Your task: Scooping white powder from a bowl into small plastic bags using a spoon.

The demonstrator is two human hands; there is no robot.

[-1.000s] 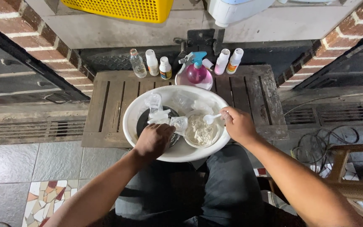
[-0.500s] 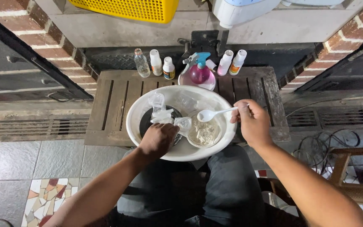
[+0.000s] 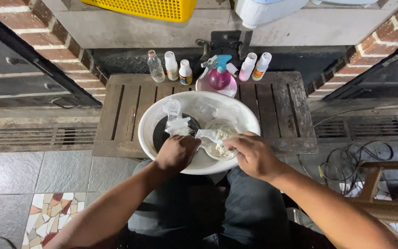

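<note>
Head view, left hand [image 3: 177, 152] fisted, right hand [image 3: 253, 154] over basin [image 3: 153, 121]

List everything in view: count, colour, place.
basin: 1, white, centre of the wooden pallet
small bowl: 1, holds pale powdery stuff, inside basin, right half
dark round disc: 1, black, inside basin, left half
clear plastic bags: several, crumpled, inside basin
wooden pallet: 1, brown slats, on the floor
spray bottle: 1, pink with blue trigger, behind basin
small white bottles: 4, two left and two right of the spray bottle
clear bottle: 1, far left of the row
yellow crate: 1, top edge
cables: dark, floor at right
left hand: in basin, closed on something I cannot make out
right hand: at small bowl's rim, what it holds is hidden
</note>
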